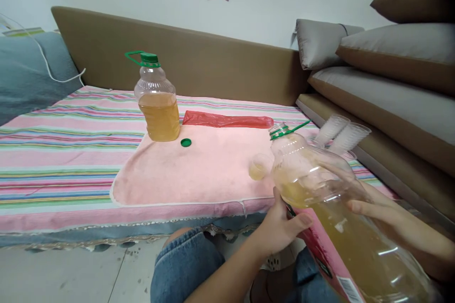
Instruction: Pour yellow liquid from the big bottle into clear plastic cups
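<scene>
Between my two hands a large clear plastic bottle [330, 194] of yellowish liquid is held tilted, its uncapped mouth toward the bed and a green ring handle round its neck. My left hand [284, 225] grips its lower side by the pink label, thumb on top. Against the far side rests my right hand [369, 203], partly seen through the plastic. Just left of the bottle stands a small clear cup [258, 166] with some yellowish liquid in it. A loose green cap [186, 142] lies on the pink cloth [199, 175].
A second bottle [159, 113], capped in green and part full, stands upright at the left. Behind the cloth lies a red plastic bag [227, 120]. Stacks of clear cups [341, 135] lie at the right beside piled cushions [398, 99]. A headboard [199, 66] runs along the back.
</scene>
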`<state>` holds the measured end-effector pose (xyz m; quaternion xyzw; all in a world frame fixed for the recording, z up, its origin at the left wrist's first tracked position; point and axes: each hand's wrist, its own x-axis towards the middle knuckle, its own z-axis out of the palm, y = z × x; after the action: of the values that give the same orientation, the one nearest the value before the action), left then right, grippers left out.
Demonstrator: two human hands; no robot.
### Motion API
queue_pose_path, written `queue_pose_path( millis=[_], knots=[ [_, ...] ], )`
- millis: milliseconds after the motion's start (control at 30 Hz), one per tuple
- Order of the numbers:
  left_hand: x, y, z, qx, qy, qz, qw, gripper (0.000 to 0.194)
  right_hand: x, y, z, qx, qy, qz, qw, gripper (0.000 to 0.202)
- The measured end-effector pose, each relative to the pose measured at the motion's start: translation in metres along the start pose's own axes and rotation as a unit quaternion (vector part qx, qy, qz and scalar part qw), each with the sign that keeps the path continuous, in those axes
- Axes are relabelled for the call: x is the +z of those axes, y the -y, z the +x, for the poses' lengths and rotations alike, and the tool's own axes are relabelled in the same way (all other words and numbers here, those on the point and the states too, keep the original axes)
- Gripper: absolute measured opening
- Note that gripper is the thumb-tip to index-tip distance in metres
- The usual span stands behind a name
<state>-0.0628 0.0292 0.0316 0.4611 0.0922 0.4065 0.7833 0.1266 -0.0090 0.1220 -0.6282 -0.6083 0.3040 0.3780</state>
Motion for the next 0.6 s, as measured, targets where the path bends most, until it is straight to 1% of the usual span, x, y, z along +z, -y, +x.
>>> queue_pose_path(
  millis=[100, 133, 200, 300, 367, 433, 500, 600],
  knots=[
    [-0.011, -0.017, -0.005, 0.007, 0.007, 0.057, 0.998, 0.105, 0.010, -0.004, -0.004, -0.031, 0.036, 0.073, 0.996, 0.079],
    [-0.015, -0.024, -0.008, 0.010, 0.006, 0.076, 0.997, 0.107, 0.016, -0.007, -0.005, -0.045, 0.040, 0.099, 0.993, 0.084],
    [-0.021, -0.038, -0.014, 0.020, 0.012, 0.105, 0.994, 0.108, 0.029, -0.014, -0.007, -0.068, 0.042, 0.144, 0.986, 0.090],
    [-0.031, -0.060, -0.027, 0.034, 0.015, 0.148, 0.988, 0.106, 0.056, -0.022, -0.008, -0.093, 0.032, 0.192, 0.976, 0.092],
    [-0.037, -0.074, -0.038, 0.030, -0.006, 0.180, 0.983, 0.108, 0.076, -0.021, -0.006, -0.110, 0.024, 0.215, 0.970, 0.098],
    [-0.044, -0.088, -0.051, 0.011, -0.040, 0.204, 0.978, 0.109, 0.096, -0.014, -0.003, -0.131, 0.016, 0.229, 0.965, 0.107],
    [-0.051, -0.099, -0.064, -0.002, -0.075, 0.220, 0.973, 0.103, 0.116, -0.005, 0.002, -0.148, -0.002, 0.229, 0.962, 0.110],
    [-0.062, -0.112, -0.079, 0.022, -0.128, 0.228, 0.965, 0.100, 0.144, 0.010, 0.014, -0.171, -0.041, 0.214, 0.961, 0.114]
  ],
)
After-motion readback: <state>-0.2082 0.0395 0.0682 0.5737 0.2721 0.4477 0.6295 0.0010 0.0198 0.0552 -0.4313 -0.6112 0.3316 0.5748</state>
